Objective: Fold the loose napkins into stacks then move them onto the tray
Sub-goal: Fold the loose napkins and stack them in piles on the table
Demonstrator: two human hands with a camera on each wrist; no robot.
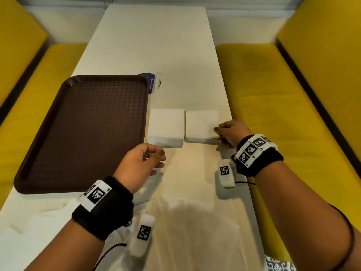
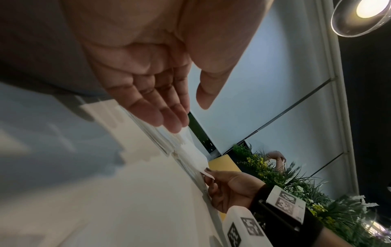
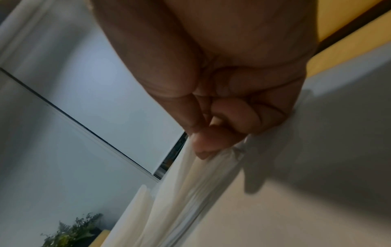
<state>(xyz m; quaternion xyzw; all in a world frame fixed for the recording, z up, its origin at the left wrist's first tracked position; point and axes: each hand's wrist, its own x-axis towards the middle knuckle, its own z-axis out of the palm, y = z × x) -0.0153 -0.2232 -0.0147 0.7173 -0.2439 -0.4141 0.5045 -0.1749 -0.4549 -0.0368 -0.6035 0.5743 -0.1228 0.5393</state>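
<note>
Booth counter (image 1: 148, 45): right grip (image 1: 229, 133) pinching right stack (image 1: 201, 124); left grip (image 1: 139, 163) released; left stack (image 1: 166, 124) beside; tray (image 1: 39, 182) unfilled; loose napkins (image 1: 195, 231) remaining.

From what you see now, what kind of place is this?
Probably a fast-food restaurant booth: yellow bench seats flank a long white table bearing a brown serving tray and napkin stacks.

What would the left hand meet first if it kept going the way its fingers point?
Probably the left napkin stack: the left hand points open fingers at its near edge, seemingly slightly above the table; height is unclear.
</note>
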